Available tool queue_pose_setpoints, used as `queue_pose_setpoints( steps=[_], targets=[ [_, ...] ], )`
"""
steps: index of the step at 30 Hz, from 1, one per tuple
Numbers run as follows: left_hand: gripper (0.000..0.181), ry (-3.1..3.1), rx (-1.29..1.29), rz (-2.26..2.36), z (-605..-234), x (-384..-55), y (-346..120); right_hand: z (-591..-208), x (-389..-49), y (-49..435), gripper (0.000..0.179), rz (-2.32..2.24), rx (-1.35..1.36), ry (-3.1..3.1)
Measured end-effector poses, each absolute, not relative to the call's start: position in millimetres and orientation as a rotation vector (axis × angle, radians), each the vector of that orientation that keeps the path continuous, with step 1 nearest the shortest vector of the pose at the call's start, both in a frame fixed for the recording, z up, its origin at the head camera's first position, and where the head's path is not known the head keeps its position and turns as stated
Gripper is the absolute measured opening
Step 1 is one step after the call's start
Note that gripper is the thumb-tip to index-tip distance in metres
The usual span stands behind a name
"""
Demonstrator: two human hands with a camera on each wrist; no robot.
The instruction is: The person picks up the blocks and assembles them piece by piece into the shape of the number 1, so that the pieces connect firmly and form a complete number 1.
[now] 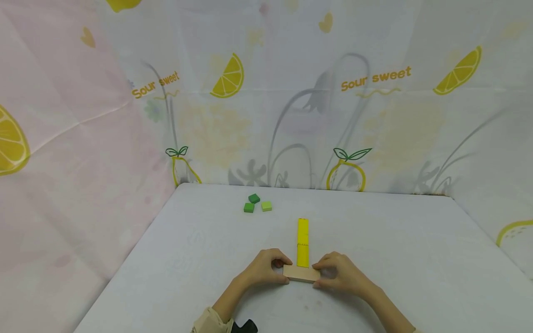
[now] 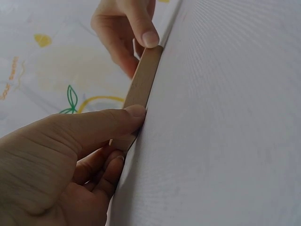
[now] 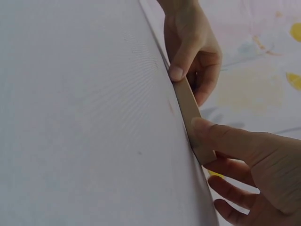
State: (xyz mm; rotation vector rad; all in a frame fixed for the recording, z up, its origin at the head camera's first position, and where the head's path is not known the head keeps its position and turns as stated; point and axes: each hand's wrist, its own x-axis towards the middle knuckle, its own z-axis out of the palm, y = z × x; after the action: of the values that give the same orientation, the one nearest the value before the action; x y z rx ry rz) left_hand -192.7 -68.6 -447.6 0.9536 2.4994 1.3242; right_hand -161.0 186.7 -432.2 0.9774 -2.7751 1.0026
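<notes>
A plain light wooden block (image 1: 301, 274) lies crosswise on the white table, its long side facing me. My left hand (image 1: 266, 267) pinches the block's left end between thumb and fingers. At the opposite end, my right hand (image 1: 342, 274) holds it the same way, thumb on the near side. Beyond the block, a narrow yellow strip (image 1: 303, 236) runs straight away from its middle, with a seam across it, and its near end meets the block's far edge. In the left wrist view, the left thumb (image 2: 134, 113) presses the wooden block's near face; the yellow strip is hidden there.
Farther back and left on the white table (image 1: 391, 236) are a dark green block (image 1: 254, 198), a green block (image 1: 249, 207) and a light green block (image 1: 266, 206). A lemon-patterned curtain (image 1: 266, 111) hangs behind the table's far edge and along its sides.
</notes>
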Motion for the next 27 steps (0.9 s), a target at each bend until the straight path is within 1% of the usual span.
queue_pose_setpoints(
  steps=[9, 27],
  targets=[
    [0.033, 2.500, 0.950, 1.325, -448.1, -193.1, -69.0, -434.1, -162.9, 187.9, 0.042, 1.147, 0.962, -2.770],
    [0.034, 2.483, 0.939, 1.325, -445.2, -191.9, -69.7, -440.0, -162.3, 191.3, 0.038, 1.333, 0.989, -2.677]
  ],
)
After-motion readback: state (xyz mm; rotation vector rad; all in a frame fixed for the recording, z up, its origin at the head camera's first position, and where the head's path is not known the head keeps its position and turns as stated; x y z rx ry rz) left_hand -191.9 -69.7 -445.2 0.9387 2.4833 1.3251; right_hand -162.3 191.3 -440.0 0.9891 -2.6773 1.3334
